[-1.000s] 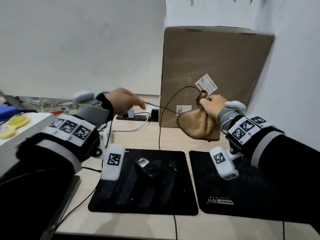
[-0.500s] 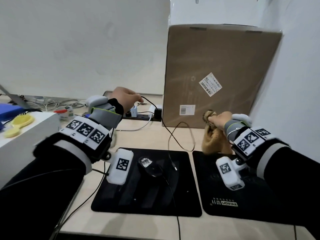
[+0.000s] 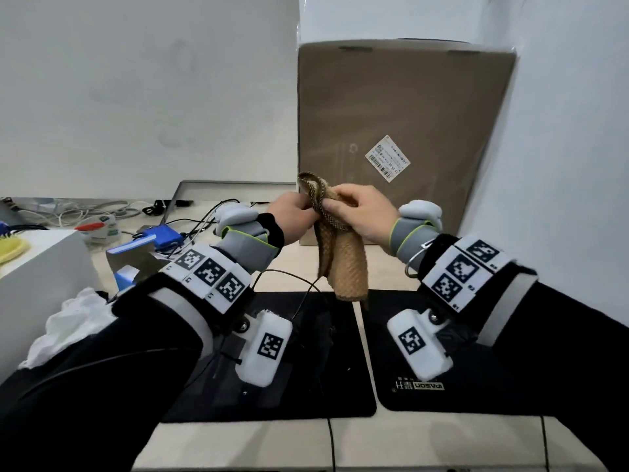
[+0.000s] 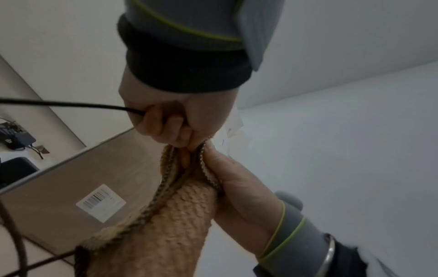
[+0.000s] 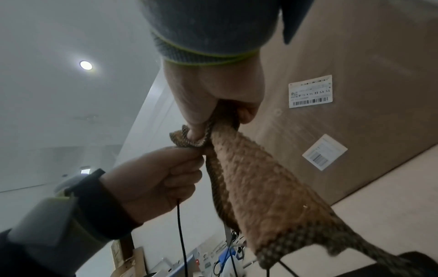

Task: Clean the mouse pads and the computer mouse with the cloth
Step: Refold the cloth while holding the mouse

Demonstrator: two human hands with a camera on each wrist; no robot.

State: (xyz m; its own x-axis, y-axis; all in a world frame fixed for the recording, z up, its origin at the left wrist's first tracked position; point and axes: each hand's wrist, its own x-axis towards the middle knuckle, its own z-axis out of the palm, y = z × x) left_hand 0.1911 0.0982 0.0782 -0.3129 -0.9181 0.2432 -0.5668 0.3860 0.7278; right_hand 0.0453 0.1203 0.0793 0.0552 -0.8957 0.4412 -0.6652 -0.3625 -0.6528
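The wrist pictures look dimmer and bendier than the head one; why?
Right wrist view: a ceiling lamp glares, leaving the tan knitted cloth murky. Left wrist view: dim, grainy, the brown cardboard box slanted by the wide lens. Head view: evenly lit, edges bowed.

A: The fuzzy tan cloth (image 3: 345, 264) has a dark-and-pale checked edge.
B: Both flat mouse pads (image 3: 439, 396) are black; the tall cardboard box (image 3: 401, 107) is plain brown.
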